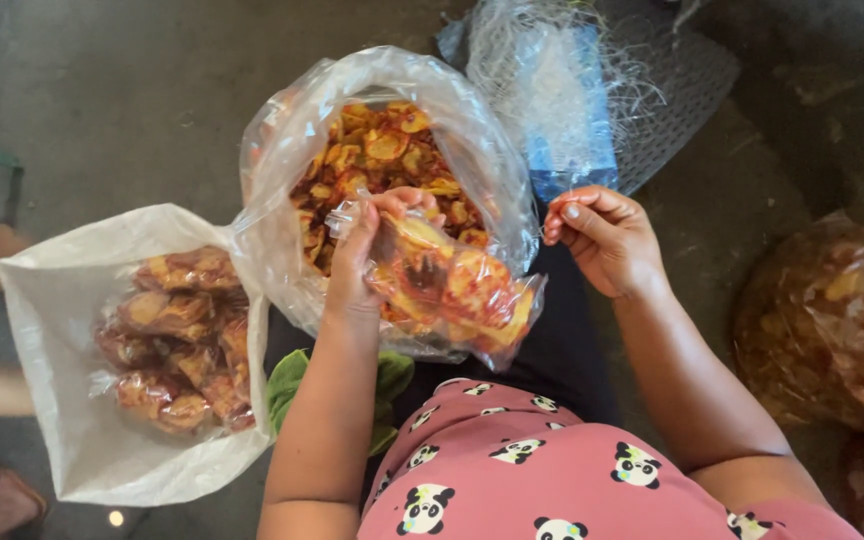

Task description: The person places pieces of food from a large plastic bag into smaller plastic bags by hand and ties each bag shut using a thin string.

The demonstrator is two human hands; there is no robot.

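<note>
My left hand (367, 250) grips the twisted top of a small clear packet of orange-red chips (452, 285), held over my lap. My right hand (602, 235) is raised beside it, fingers pinched together on something thin near the fingertips; I cannot tell what it is. Behind the packet stands a large clear plastic bag (292, 130) open at the top and full of loose chips (382, 150).
A white sack (72, 400) at the left holds several filled chip packets (177, 340). A bundle of clear plastic and stringy ties (552, 90) lies at the back on a dark mat. Another big bag of chips (832, 320) sits at the right. Green cloth (292, 380) lies by my knee.
</note>
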